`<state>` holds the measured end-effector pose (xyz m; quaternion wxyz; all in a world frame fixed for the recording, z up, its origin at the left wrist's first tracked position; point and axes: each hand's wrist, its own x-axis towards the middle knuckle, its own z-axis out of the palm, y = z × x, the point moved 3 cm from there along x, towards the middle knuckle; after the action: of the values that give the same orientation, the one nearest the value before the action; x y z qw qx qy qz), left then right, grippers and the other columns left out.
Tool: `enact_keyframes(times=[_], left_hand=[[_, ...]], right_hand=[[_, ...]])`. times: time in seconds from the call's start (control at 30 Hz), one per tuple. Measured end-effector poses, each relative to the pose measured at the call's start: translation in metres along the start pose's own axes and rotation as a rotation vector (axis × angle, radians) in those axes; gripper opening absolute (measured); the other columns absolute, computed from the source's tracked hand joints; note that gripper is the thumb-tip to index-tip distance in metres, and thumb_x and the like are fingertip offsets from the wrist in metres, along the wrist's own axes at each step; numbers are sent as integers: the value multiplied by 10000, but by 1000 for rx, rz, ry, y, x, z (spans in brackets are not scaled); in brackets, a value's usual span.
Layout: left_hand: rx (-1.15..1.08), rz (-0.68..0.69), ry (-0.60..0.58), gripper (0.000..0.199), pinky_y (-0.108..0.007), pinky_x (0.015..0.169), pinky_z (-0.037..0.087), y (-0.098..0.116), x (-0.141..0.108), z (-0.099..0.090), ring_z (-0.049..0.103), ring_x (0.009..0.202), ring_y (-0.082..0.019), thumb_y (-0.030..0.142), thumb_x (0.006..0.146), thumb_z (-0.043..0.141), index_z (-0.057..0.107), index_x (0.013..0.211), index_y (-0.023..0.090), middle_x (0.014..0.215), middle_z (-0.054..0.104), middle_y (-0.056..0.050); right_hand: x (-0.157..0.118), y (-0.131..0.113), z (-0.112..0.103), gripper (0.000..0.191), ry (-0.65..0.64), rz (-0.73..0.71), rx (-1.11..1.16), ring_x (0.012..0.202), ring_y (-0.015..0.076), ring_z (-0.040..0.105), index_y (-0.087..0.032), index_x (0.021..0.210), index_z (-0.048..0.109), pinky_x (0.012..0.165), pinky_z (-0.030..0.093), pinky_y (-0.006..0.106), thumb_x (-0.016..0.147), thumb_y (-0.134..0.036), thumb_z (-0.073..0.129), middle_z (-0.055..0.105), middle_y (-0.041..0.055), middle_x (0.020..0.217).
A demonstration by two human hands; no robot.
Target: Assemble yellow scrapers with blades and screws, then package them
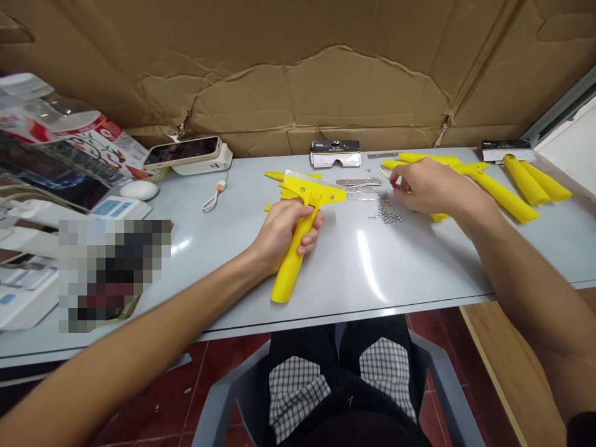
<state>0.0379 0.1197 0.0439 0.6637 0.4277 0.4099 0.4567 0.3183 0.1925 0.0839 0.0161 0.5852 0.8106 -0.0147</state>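
Clear plastic shows at the far left, a bottle with a red-and-white label (109,133), lying beyond a rounded white computer mouse (139,190). Further right, the left hand (285,231) is clamped around the handle of a yellow plastic scraper (292,261) held over the grey-white tabletop (335,279). The scraper's long axis runs from near left to far right, its wide head at the far end. Just right of that head lie flat silver metal blades (358,182); nearer, a loose pile of small silver screws (387,215) sits between the hands, closer to the right hand (421,186). That hand's fingertips are pinched together on a slim red-gripped metal tool (395,184), whose shaft slants far left; the scraper head lies to its left, well apart. At far right rest two yellow tubular plastic handles (526,180).
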Motion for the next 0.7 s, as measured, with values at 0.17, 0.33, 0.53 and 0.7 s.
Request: enact_keyframes(times=[0.17, 0.33, 0.53, 0.7], left_hand=[[5, -3, -35, 194, -203, 337, 316, -1, 0, 1, 438, 409, -79, 310, 768, 728, 605, 711, 172, 607, 590, -11], [-78, -59, -181, 277, -243, 336, 343, -5, 3, 0, 464, 397, -120, 447, 800, 665, 653, 825, 171, 621, 641, -45], [-118, -66, -210, 306, -238, 376, 406, -11, 6, -1, 547, 466, -118, 421, 864, 762, 683, 959, 141, 761, 732, -76], [-224, -13, -111, 590, -290, 690, 640, -11, 5, -2, 746, 775, -171, 253, 770, 984, 633, 1241, 204, 964, 790, -62]], right_hand=[[6, 9, 9, 324, -113, 54, -53, 879, 313, 688, -248, 1217, 787, 704, 469, 429, 927, -322, 662, 773, 123, 1044], [9, 14, 14, 521, -86, 38, -33, 942, 322, 701, -271, 1492, 655, 727, 472, 427, 987, -392, 616, 784, 116, 1086], [7, 11, 14, 465, -69, 52, -26, 988, 350, 699, -287, 1431, 692, 770, 483, 448, 984, -408, 640, 778, 130, 1145], [7, 11, 16, 481, -72, 47, -26, 1017, 358, 701, -287, 1444, 686, 792, 494, 462, 979, -400, 643, 772, 140, 1201]])
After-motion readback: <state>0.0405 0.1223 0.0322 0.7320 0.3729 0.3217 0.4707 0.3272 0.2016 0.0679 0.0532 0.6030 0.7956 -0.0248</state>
